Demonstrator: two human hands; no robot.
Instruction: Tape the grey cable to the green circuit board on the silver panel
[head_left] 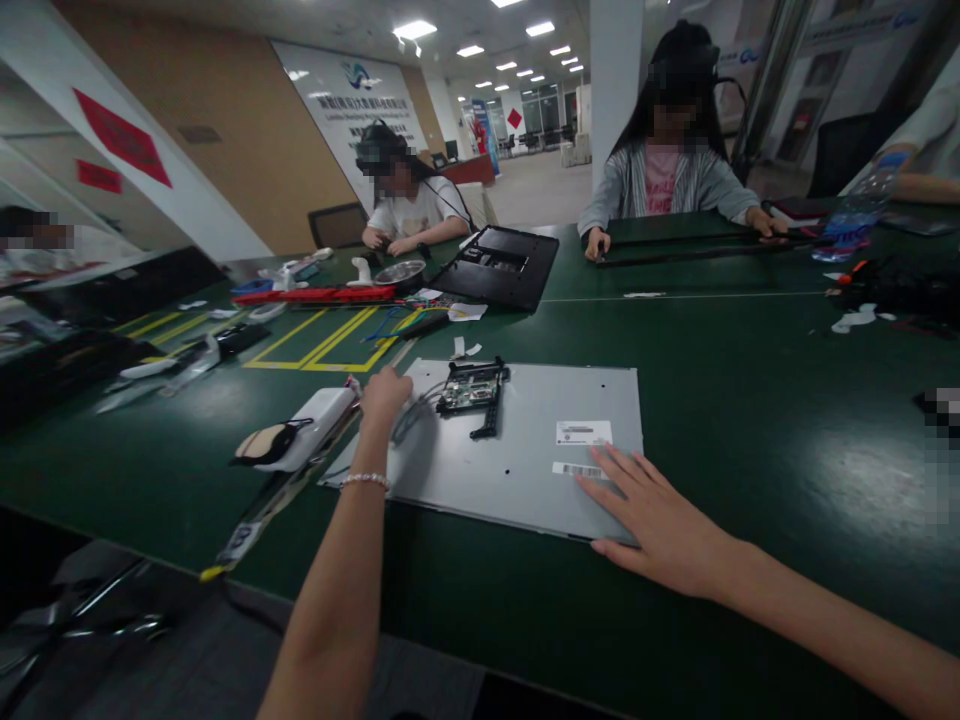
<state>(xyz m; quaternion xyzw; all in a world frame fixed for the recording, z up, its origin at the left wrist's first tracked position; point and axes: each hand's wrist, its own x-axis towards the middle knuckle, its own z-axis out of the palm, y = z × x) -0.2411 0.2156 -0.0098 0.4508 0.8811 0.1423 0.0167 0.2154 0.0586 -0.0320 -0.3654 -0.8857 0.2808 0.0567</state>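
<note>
A flat grey metal-backed panel [465,485], like the back of a display panel, lies on the green table with two barcode labels near its right side. My right hand [652,510] rests on its lower right corner, fingers spread flat. At the panel's upper left edge, my left hand [386,395] is closed, with its fingertips turned away, so what it grips is hidden. A thin grey cable [412,410] runs beside that hand towards a green circuit board [471,388] with black brackets, which sits on the panel.
To the left lie a white device [315,425] and a strap with a yellow tip [212,573]. A black plastic cover [495,265], loose wires and paper scraps are farther back. Two people sit across; one holds long black strips [675,252]. A water bottle [859,210] stands right.
</note>
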